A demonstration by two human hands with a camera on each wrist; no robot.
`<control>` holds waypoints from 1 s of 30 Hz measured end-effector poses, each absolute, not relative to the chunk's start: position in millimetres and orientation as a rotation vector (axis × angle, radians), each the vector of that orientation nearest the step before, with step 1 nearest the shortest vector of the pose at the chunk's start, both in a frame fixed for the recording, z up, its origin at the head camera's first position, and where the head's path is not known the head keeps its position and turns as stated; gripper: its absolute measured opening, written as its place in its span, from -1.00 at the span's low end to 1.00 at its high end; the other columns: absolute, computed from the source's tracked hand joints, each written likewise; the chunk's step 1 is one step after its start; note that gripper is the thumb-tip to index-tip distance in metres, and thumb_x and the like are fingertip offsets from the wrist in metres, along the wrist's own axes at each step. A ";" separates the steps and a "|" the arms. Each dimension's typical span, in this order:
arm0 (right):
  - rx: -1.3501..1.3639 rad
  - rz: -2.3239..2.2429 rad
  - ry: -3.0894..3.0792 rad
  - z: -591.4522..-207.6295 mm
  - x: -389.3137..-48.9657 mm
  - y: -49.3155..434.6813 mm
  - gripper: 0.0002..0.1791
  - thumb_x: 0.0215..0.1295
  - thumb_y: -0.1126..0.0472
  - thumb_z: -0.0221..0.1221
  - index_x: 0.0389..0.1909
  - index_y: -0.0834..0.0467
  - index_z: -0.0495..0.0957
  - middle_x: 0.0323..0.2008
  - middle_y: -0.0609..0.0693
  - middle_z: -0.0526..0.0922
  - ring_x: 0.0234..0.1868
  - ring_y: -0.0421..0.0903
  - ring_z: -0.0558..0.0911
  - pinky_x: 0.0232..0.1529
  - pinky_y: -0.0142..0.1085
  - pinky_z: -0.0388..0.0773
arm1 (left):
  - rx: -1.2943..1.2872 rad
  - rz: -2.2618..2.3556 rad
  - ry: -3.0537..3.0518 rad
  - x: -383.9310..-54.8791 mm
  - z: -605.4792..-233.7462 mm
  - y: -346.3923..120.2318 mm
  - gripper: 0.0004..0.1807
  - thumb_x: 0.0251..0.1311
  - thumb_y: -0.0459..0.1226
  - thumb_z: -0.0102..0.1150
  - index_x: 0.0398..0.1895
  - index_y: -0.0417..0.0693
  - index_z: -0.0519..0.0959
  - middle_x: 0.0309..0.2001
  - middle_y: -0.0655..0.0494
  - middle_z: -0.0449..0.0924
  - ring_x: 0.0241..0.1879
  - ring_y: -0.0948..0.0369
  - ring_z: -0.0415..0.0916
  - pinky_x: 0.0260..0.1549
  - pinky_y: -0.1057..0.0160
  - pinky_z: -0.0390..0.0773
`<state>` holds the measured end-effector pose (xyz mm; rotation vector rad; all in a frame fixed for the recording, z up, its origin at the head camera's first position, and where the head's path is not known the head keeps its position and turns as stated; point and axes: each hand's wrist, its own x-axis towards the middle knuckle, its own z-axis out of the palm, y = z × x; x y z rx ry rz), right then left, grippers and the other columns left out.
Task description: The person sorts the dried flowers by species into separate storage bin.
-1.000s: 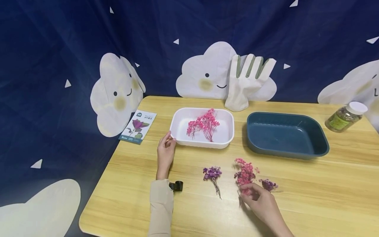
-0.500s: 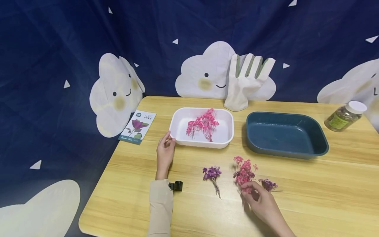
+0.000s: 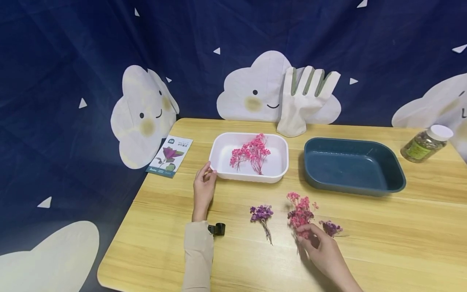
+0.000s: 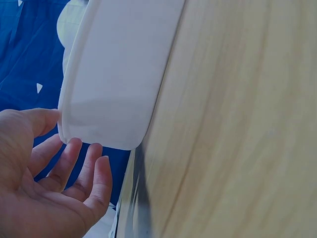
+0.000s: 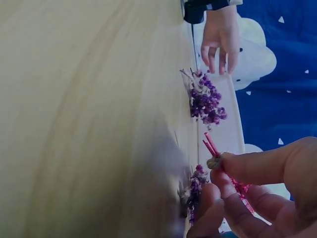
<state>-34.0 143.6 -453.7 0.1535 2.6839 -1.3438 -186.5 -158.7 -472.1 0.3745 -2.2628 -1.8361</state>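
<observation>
My right hand (image 3: pixel 321 245) pinches the stems of a pink dried-flower sprig (image 3: pixel 301 209) between thumb and fingers, just above the table. In the right wrist view the cut ends of its pink stems (image 5: pixel 210 144) stick out past my thumb. Purple blossoms show behind the pink ones, partly hidden. A tied purple flower bunch (image 3: pixel 261 213) lies to the left, and another purple bunch (image 3: pixel 331 228) lies just right of my hand. My left hand (image 3: pixel 204 187) holds the near left corner of a white plastic tray (image 3: pixel 249 178), thumb and fingertips at its rim. Pink sprigs (image 3: pixel 257 150) lie inside.
Right of the white tray stands a dark blue tray (image 3: pixel 354 162). A clear jar with a white lid (image 3: pixel 425 144) lies tilted at the back right. A white glove (image 3: pixel 300 101) leans on the curtain, and a flower-printed packet (image 3: pixel 169 157) lies at the left.
My right hand has raised the pink sprig slightly and shifted a little, with its blossoms tipping a bit left. The left hand stays on the white tray.
</observation>
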 end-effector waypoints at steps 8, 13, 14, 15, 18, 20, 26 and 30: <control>0.119 -1.548 2.631 -451.3 -36.6 140.3 -0.71 0.16 0.38 0.29 -0.08 0.13 0.61 -0.36 -0.01 0.62 -0.43 -0.37 0.53 -0.46 -0.45 0.53 | 0.380 -1.842 -2.258 -187.9 -472.3 -159.2 -0.50 0.34 -0.32 0.10 0.35 -0.11 0.38 0.15 -0.16 0.42 0.14 -0.05 0.51 0.18 0.12 0.56; 0.068 -1.655 2.574 -447.3 -41.4 138.6 -0.70 0.18 0.42 0.24 -0.04 0.18 0.60 -0.41 -0.01 0.63 -0.46 -0.31 0.58 -0.48 -0.44 0.57 | 0.385 -1.843 -2.266 -187.8 -469.7 -158.6 -0.50 0.35 -0.34 0.08 0.35 -0.15 0.38 0.15 -0.19 0.42 0.14 -0.07 0.51 0.18 0.11 0.56; 0.075 -1.660 2.556 -445.9 -42.9 137.8 -0.70 0.18 0.42 0.23 -0.04 0.19 0.60 -0.41 -0.01 0.63 -0.46 -0.30 0.58 -0.47 -0.44 0.58 | 0.389 -1.847 -2.268 -187.7 -469.4 -158.6 -0.50 0.35 -0.34 0.08 0.35 -0.16 0.37 0.16 -0.19 0.42 0.14 -0.07 0.51 0.18 0.10 0.56; 0.096 -1.660 2.538 -444.2 -44.4 137.2 -0.69 0.19 0.42 0.22 -0.03 0.19 0.59 -0.42 0.00 0.63 -0.47 -0.28 0.58 -0.47 -0.44 0.58 | 0.390 -1.849 -2.271 -187.5 -469.1 -158.7 -0.50 0.35 -0.34 0.07 0.36 -0.16 0.36 0.16 -0.19 0.41 0.15 -0.08 0.51 0.17 0.10 0.56; 0.158 -1.625 2.506 -439.2 -49.4 135.1 -0.69 0.20 0.40 0.21 -0.01 0.19 0.59 -0.38 0.03 0.63 -0.45 -0.28 0.57 -0.46 -0.45 0.58 | 0.392 -1.855 -2.270 -187.5 -469.5 -158.9 -0.49 0.35 -0.34 0.08 0.36 -0.17 0.35 0.18 -0.20 0.41 0.15 -0.08 0.50 0.18 0.07 0.56; 0.189 -1.614 2.483 -437.0 -52.7 134.3 -0.67 0.21 0.40 0.21 0.02 0.19 0.58 -0.35 0.06 0.64 -0.45 -0.27 0.57 -0.47 -0.44 0.59 | 0.382 -1.854 -2.262 -186.2 -470.7 -159.0 -0.49 0.35 -0.31 0.09 0.37 -0.14 0.36 0.18 -0.18 0.41 0.15 -0.07 0.51 0.17 0.09 0.56; 0.155 -1.629 2.497 -433.3 -62.0 133.2 -0.66 0.23 0.40 0.19 0.04 0.18 0.58 -0.33 0.10 0.64 -0.48 -0.24 0.54 -0.62 -0.41 0.54 | 0.385 -1.847 -2.260 -185.8 -472.2 -158.6 -0.50 0.35 -0.30 0.10 0.35 -0.10 0.39 0.16 -0.16 0.42 0.14 -0.04 0.52 0.17 0.11 0.56; 0.071 -1.648 2.578 -430.3 -69.9 131.8 -0.68 0.23 0.41 0.20 0.02 0.21 0.59 -0.29 0.13 0.67 -0.47 -0.27 0.55 -0.55 -0.44 0.56 | 0.388 -1.832 -2.274 -186.2 -472.2 -158.0 -0.50 0.35 -0.29 0.10 0.35 -0.08 0.39 0.17 -0.14 0.43 0.14 -0.03 0.52 0.16 0.11 0.57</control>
